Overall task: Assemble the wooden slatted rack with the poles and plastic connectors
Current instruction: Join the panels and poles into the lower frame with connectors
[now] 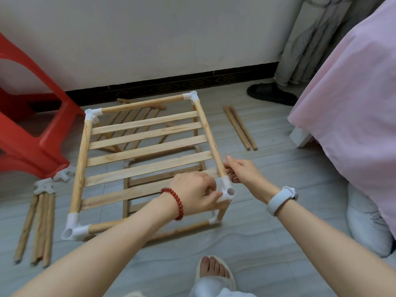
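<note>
The pale slatted rack is gripped at its near white connector by the left hand; the adjoining pole is pinched by the right hand.

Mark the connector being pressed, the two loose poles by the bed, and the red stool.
near-right connector (227, 192), head view, white body.
two loose poles (240, 127), head view, mid-shaft.
red stool (32, 146), head view, leg panel.
</note>
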Demonstrator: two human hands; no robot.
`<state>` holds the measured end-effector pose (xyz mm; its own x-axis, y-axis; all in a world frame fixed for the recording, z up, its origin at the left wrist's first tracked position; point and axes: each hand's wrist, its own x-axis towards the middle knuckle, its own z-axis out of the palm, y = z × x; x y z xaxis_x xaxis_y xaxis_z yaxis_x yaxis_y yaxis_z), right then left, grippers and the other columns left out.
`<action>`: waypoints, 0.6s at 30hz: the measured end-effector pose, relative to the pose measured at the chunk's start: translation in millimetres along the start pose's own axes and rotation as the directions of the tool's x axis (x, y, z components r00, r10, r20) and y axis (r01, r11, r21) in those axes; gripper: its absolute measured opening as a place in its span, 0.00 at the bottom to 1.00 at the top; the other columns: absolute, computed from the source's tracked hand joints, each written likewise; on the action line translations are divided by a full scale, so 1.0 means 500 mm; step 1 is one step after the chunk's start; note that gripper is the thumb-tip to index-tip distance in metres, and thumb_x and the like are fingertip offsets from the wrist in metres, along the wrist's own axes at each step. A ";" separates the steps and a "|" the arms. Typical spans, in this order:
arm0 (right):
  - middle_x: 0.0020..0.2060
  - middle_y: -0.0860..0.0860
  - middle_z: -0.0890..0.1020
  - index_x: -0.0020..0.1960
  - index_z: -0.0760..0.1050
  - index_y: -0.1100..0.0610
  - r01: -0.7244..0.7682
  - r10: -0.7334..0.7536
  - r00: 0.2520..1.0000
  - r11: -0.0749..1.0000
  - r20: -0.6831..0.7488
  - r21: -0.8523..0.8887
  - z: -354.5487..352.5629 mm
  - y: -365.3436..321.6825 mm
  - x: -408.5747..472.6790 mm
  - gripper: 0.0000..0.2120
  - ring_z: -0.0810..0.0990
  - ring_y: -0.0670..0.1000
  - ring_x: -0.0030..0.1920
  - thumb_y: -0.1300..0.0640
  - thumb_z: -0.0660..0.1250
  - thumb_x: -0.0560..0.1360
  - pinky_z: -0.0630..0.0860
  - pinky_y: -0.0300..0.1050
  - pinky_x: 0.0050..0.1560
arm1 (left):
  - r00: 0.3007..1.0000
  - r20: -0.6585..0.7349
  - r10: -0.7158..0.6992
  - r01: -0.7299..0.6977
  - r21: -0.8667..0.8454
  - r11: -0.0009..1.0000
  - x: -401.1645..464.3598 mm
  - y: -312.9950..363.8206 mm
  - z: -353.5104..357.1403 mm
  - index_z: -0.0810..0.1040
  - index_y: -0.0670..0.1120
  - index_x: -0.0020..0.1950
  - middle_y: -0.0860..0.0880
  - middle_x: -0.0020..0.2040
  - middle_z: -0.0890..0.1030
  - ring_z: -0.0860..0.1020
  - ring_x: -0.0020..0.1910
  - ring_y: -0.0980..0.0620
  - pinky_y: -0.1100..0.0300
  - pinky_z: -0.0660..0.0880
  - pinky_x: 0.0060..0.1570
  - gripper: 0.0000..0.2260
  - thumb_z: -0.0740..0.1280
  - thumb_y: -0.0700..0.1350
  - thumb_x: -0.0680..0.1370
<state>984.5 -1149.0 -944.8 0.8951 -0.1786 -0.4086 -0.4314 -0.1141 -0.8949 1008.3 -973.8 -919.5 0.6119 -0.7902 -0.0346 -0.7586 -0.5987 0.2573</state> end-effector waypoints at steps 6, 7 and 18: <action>0.22 0.40 0.69 0.28 0.68 0.50 0.128 -0.125 0.992 0.968 0.024 -0.214 0.019 0.051 -0.075 0.20 0.67 0.40 0.28 0.50 0.61 0.78 0.63 0.36 0.33 | 0.996 0.080 -0.024 0.017 0.080 0.997 0.091 -0.044 -0.028 0.53 0.58 0.75 0.51 0.76 0.52 0.50 0.74 0.46 0.47 0.54 0.70 0.32 0.65 0.51 0.74; 0.22 0.40 0.67 0.29 0.65 0.50 0.122 -0.117 0.992 0.970 0.037 -0.211 0.023 0.049 -0.075 0.19 0.65 0.40 0.27 0.53 0.62 0.78 0.61 0.35 0.30 | 0.986 0.167 -0.010 -0.004 0.088 0.996 0.109 -0.037 -0.021 0.51 0.61 0.75 0.53 0.77 0.47 0.44 0.75 0.47 0.45 0.49 0.71 0.33 0.64 0.51 0.74; 0.29 0.46 0.66 0.32 0.61 0.52 0.052 -0.050 0.999 0.964 0.011 -0.259 0.057 0.033 -0.070 0.13 0.64 0.44 0.28 0.59 0.57 0.75 0.63 0.34 0.26 | 0.967 0.239 0.093 -0.147 0.219 0.965 0.123 -0.062 0.015 0.58 0.57 0.68 0.51 0.77 0.40 0.31 0.73 0.45 0.34 0.40 0.69 0.27 0.63 0.45 0.72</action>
<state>949.2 -1116.9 -950.5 0.9168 -0.1620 -0.3649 -0.3992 -0.3726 -0.8377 1068.0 -1005.0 -937.1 0.4672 -0.8510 -0.2398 -0.8708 -0.4898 0.0418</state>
